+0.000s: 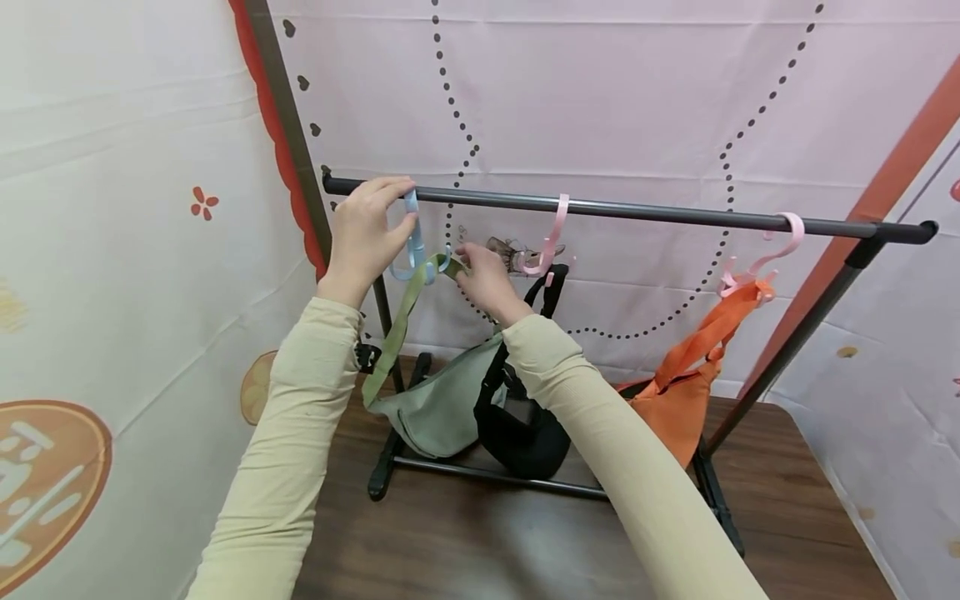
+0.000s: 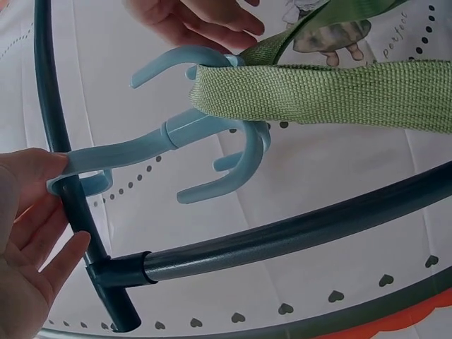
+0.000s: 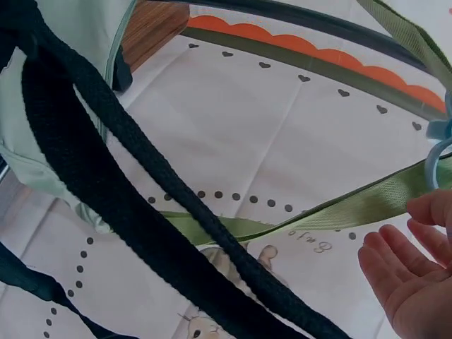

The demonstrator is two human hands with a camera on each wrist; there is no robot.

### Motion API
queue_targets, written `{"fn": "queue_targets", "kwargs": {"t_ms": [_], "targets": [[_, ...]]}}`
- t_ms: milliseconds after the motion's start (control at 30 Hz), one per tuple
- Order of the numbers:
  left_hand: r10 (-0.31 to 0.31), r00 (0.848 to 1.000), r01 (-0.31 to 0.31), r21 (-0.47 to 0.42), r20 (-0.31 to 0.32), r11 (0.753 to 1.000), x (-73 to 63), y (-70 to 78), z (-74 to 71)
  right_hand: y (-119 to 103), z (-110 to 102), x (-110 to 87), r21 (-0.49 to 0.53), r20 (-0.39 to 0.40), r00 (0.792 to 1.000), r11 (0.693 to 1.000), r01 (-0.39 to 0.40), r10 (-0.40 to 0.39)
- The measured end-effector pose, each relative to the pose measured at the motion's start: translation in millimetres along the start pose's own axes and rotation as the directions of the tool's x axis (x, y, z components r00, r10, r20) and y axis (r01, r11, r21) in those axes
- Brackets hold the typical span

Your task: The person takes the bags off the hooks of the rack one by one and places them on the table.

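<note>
A light blue multi-pronged hook [image 1: 416, 242] hangs on the rack's dark top bar [image 1: 637, 212], near its left end. My left hand [image 1: 369, 237] grips the hook's upper curve against the bar, the thumb on the hook in the left wrist view. The green strap [image 2: 325, 92] of a pale green bag [image 1: 438, 408] loops over one of the hook's prongs, and the bag hangs below. Beside the strap and prongs is my right hand [image 1: 489, 282]. In the right wrist view its fingers are loosely bent and apart, with the thumb right at the strap's edge.
A pink hook [image 1: 555, 237] mid-bar has a black bag [image 1: 521, 437] below it. Farther right, another pink hook [image 1: 787, 242] carries an orange bag [image 1: 678, 400]. The rack stands on a brown wooden table [image 1: 450, 533], with printed cloth [image 1: 615, 100] behind and at the sides.
</note>
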State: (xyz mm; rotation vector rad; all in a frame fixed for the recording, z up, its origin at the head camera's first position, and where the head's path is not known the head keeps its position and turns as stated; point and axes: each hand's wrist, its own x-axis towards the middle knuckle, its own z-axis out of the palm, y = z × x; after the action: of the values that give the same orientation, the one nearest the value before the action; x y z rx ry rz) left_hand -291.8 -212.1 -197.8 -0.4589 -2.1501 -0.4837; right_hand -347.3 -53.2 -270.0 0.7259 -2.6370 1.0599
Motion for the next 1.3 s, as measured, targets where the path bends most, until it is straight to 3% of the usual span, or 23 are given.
{"fn": "queue_targets", "kwargs": {"t_ms": [167, 333, 500, 667, 900, 1067, 1300], "targets": [[0.004, 1.0, -0.004, -0.01, -0.002, 1.0, 2.6, 4.9, 1.4, 8.2, 0.1, 6.0, 0.084, -0.042, 0.998, 0.996, -0.039, 0.042], [-0.003, 1.0, 0.003, -0.015, 0.005, 1.0, 2.9, 7.0, 0.6, 11.8, 5.7, 6.4, 0.185, -0.096, 0.995, 0.983, -0.019, 0.038], [0.004, 1.0, -0.004, -0.028, -0.011, 1.0, 3.1, 8.0, 1.1, 11.8, 5.5, 5.5, 0.188, -0.162, 0.986, 0.982, -0.005, 0.036], [-0.004, 1.0, 0.004, -0.02, -0.005, 1.0, 3.3, 8.4, 1.8, 10.0, -3.4, 8.3, 0.115, -0.206, 0.978, 0.993, -0.01, 0.034], [-0.014, 1.0, 0.014, -0.013, 0.014, 1.0, 3.4, 6.2, 2.2, 3.5, -20.2, 11.0, -0.036, -0.223, 0.972, 0.997, 0.071, -0.077], [-0.031, 0.999, 0.032, -0.015, 0.034, 0.999, 2.7, 2.5, 2.1, -4.8, -24.9, 9.3, -0.074, -0.212, 0.966, 0.988, 0.137, -0.15], [-0.044, 0.998, 0.045, -0.023, 0.039, 0.999, 1.0, -2.8, 0.5, -23.2, -24.8, 7.5, -0.097, -0.294, 0.911, 0.957, 0.272, -0.289]]}}
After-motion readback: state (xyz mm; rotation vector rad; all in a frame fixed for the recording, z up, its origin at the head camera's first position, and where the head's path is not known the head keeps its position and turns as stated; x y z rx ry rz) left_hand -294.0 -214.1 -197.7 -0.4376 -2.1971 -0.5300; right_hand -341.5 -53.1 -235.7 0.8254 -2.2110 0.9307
